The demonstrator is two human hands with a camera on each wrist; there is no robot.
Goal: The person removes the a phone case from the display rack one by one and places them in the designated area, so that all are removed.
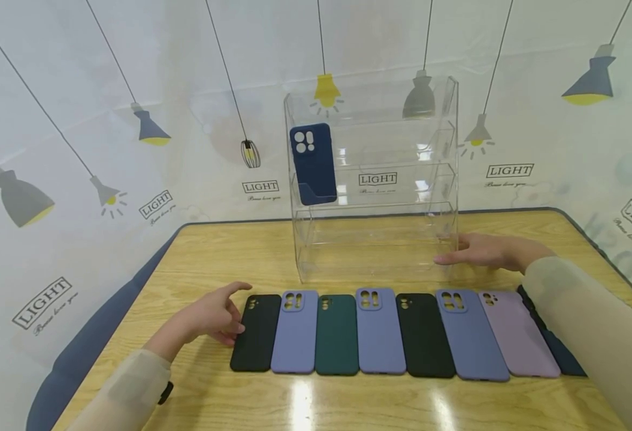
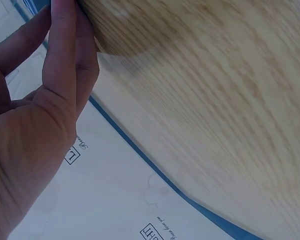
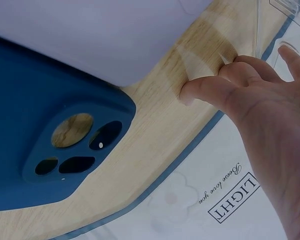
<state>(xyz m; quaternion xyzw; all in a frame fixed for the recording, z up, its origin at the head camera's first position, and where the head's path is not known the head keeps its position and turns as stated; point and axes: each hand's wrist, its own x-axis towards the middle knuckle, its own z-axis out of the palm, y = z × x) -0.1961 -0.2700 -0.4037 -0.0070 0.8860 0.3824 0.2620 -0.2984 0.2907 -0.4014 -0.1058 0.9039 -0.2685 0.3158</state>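
My left hand point(image 1: 211, 315) is beside the leftmost black phone case point(image 1: 256, 332), fingertips right at its left edge. One digit points away toward the stand, apart from that case. In the left wrist view, fingers point(image 2: 62, 55) lie close together, nearly straight. A clear tiered display stand point(image 1: 372, 237) stands upright at the table's back. My right hand point(image 1: 483, 250) holds its lower right side, thumb in front and fingers at the side wall. The right wrist view shows bent fingers point(image 3: 205, 92) low by clear plastic. A dark blue phone case point(image 1: 316, 164) leans in the stand's upper left.
A row of phone cases crosses the table: lavender point(image 1: 295, 335), green point(image 1: 337, 335), another lavender point(image 1: 380, 338), black point(image 1: 426, 338), blue-violet point(image 1: 473, 341) and pale pink point(image 1: 519, 338). Dark blue case point(image 3: 20, 125) lies partly under my right sleeve. A lamp-print cloth point(image 1: 213, 90) hangs behind.
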